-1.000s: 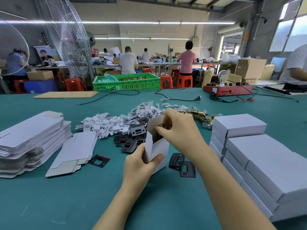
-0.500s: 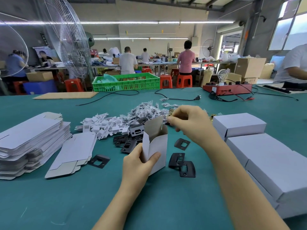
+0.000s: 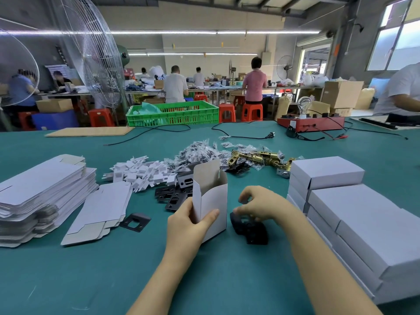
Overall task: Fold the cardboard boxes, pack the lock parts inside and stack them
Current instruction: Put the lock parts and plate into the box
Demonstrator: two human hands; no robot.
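Observation:
My left hand (image 3: 188,223) holds an upright white cardboard box (image 3: 212,201) with its top flap open, standing on the green table (image 3: 227,280). Just right of the box, my right hand (image 3: 261,205) is down on the black metal plates (image 3: 250,228), fingers curled and pinching at a small black plate; the grip is blurred. More black plates (image 3: 172,194) lie behind the box. Brass lock bodies (image 3: 256,156) and bagged screws (image 3: 197,152) lie farther back. Closed white boxes (image 3: 354,214) are stacked at the right.
A pile of flat white box blanks (image 3: 38,192) sits at the left, with a smaller pile (image 3: 100,212) and a lone black plate (image 3: 135,221) beside it. White card inserts (image 3: 141,172) lie mid-table. A green crate (image 3: 172,113), cables and a red device (image 3: 311,123) stand at the far edge.
My right hand left the box's open top, reached toward the parts at the back, then came down onto the black plates to the right of the box. The left hand kept holding the box.

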